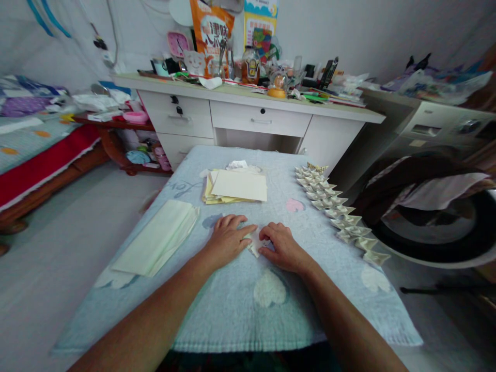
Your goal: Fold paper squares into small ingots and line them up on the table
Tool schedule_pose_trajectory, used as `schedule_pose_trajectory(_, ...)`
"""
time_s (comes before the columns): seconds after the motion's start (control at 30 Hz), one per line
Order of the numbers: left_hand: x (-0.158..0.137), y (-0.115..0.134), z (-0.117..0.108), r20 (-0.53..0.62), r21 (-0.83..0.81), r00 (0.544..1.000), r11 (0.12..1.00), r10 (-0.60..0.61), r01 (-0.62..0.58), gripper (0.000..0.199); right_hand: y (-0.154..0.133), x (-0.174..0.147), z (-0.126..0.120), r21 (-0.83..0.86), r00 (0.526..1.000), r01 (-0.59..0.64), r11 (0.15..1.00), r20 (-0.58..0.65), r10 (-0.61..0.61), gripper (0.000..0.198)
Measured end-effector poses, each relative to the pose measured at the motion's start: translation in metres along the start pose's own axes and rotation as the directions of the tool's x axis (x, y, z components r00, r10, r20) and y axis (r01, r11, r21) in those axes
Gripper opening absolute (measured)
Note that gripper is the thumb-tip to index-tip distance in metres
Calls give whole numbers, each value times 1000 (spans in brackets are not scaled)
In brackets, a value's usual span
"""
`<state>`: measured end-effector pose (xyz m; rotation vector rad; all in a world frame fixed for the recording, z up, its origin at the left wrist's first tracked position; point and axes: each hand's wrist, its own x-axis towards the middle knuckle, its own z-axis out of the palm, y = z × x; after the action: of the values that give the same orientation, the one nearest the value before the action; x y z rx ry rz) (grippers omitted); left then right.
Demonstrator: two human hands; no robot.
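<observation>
A small folded paper (255,243) lies on the blue cloth between my hands, partly covered by fingers. My left hand (229,238) rests with its fingers spread, the index finger and thumb against the paper's left side. On its right side, my right hand (284,247) curls its fingers and thumb around the paper's edge. Ahead of my hands sits a stack of cream and yellow paper sheets (240,186). A pile of long pale green paper (157,237) lies to the left. Along the right side runs a row of folded paper boats (337,211).
The table is covered by a blue patterned cloth (217,315). A crumpled white paper (236,165) sits behind the stack. Beyond stands a white desk (267,120) crowded with jars and bags. A washing machine (430,121) with its door open is at right, a bed (42,155) at left.
</observation>
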<state>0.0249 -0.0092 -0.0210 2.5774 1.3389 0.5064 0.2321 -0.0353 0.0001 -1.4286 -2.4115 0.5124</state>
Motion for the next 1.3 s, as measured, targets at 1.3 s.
schedule_pose_trajectory(1.3, 2, 5, -12, 101, -307, 983, 945, 152, -115, 38, 15, -1, -11, 135, 996, 74, 988, 37, -80, 26)
